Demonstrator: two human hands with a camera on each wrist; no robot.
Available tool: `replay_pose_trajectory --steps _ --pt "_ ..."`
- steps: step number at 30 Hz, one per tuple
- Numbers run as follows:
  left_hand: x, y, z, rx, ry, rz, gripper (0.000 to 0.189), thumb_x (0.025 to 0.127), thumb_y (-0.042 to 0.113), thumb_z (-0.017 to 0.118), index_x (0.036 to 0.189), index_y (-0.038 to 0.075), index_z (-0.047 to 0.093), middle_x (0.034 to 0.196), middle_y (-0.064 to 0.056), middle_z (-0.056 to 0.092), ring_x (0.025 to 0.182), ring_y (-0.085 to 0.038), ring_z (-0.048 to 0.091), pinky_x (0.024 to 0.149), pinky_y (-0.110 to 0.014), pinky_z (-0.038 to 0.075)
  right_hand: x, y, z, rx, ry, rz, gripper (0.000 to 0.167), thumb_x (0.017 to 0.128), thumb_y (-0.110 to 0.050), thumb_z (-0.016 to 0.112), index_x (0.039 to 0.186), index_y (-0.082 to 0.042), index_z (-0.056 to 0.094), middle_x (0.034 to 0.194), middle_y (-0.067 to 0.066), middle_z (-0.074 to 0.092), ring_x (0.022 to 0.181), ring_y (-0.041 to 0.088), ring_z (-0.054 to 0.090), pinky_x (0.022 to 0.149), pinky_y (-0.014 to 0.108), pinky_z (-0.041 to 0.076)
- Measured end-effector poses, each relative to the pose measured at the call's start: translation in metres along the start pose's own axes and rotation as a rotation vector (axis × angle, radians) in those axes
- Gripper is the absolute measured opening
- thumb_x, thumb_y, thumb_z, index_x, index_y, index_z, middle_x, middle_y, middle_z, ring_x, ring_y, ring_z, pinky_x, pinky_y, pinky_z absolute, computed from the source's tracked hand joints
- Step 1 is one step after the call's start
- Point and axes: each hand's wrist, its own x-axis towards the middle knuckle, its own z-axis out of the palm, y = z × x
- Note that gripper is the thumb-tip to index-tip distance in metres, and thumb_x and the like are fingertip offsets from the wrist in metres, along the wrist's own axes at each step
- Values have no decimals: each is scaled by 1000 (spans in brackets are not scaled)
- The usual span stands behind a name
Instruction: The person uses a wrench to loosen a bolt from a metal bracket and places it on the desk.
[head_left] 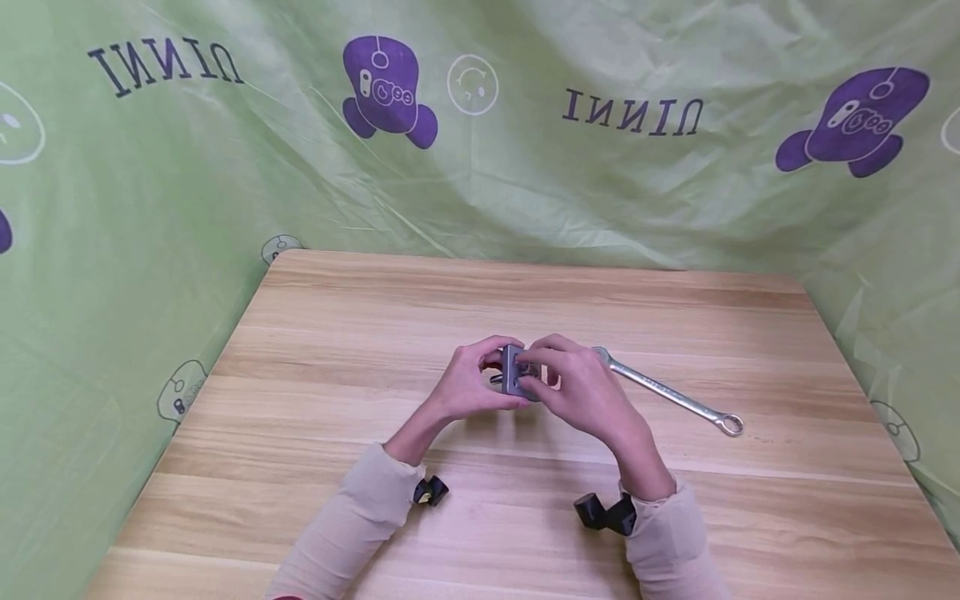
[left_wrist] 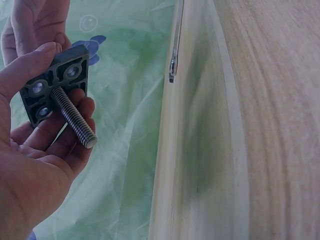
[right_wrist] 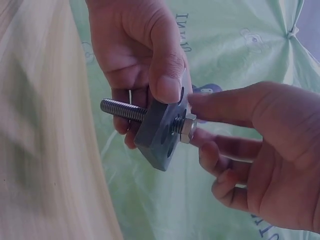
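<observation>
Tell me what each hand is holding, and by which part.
The left hand holds the dark plate by its edges. The right hand is at the bolt head; whether it pinches it cannot be told.

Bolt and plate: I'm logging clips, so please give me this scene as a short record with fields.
plate: gray, with holes
bolt: through the plate; thread shows between its hex head and the plate
left hand: grips the plate
right hand: at the hex head; contact unclear
wrench: on the table, to the person's right
backdrop: printed green cloth
</observation>
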Motion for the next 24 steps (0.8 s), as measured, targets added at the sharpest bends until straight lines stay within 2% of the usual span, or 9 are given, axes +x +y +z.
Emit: replay_pose_trajectory --steps 6,12,17,24 --pt "0 1 0 14 2 2 68 63 5 92 124 2 63 108 -17 76 98 -21 74 94 -24 52 1 -1 0 -9 -1 140 24 84 -29 80 102 -13 78 91 2 74 61 6 52 54 19 41" --pt "0 0 0 19 -3 5 69 64 6 92 125 -1 61 109 -18 76 99 -23 75 95 -24 52 3 0 1 -23 -52 245 20 86 -32 78 96 -15 79 72 -4 69 59 5 50 53 20 39" --pt "0 2 0 21 -12 -9 70 64 5 92 126 1 62 110 -17 76 102 -25 74 98 -28 51 3 -1 1 -30 -56 221 16 87 -28 78 95 -15 80 68 -5 66 57 4 48 51 20 37" --pt "0 2 -1 15 -13 -16 69 63 5 92 126 1 62 111 -17 75 102 -25 74 96 -26 52 1 -1 1 -27 -44 130 16 83 -17 81 99 -15 80 83 0 74 56 4 47 50 18 36"
